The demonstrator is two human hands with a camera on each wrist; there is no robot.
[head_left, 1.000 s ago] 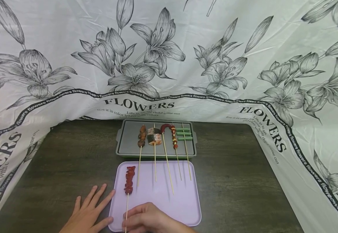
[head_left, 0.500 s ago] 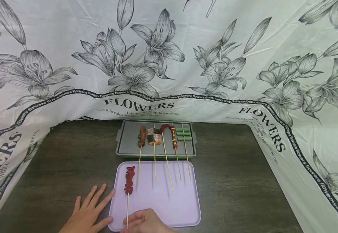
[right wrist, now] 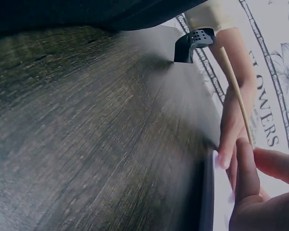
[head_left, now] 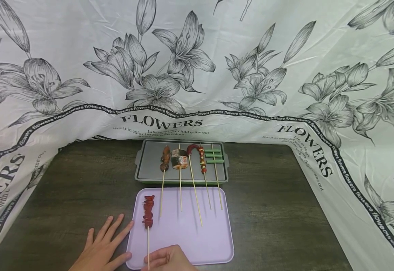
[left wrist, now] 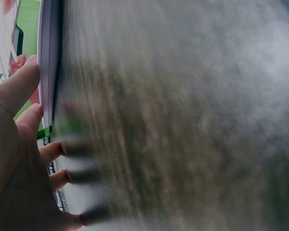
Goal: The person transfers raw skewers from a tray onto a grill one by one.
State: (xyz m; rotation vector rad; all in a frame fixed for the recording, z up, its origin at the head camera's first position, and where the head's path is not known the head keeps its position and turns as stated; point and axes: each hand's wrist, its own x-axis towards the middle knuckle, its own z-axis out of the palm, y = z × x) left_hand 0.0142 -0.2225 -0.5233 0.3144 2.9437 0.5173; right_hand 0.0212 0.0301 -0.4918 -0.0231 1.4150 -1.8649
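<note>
My right hand [head_left: 171, 259] pinches the lower stick of a red meat skewer [head_left: 148, 212] over the left side of a lilac tray [head_left: 190, 244]. In the right wrist view the bare end of the wooden stick [right wrist: 237, 91] juts out past the thumb and fingertips of the right hand [right wrist: 267, 202]. My left hand [head_left: 102, 246] lies with spread fingers at the tray's left edge, its thumb and index finger at the rim. The left wrist view shows the thumb and a finger of the left hand [left wrist: 14, 120] against the tray's side [left wrist: 47, 62].
A grey grill pan [head_left: 151, 150] stands behind the tray. On it lie several skewers: brown balls [head_left: 165, 158], a fish chunk [head_left: 180, 160], a curled dark-red piece [head_left: 193, 147], mixed small pieces [head_left: 202, 160] and green stalks [head_left: 214, 156]. Their sticks reach over the tray. Flower-printed cloth [head_left: 237, 124] surrounds the table.
The red meat skewer has shifted slightly left and toward me. My right hand has slid a little lower, toward the stick's end. The left hand has stayed put.
</note>
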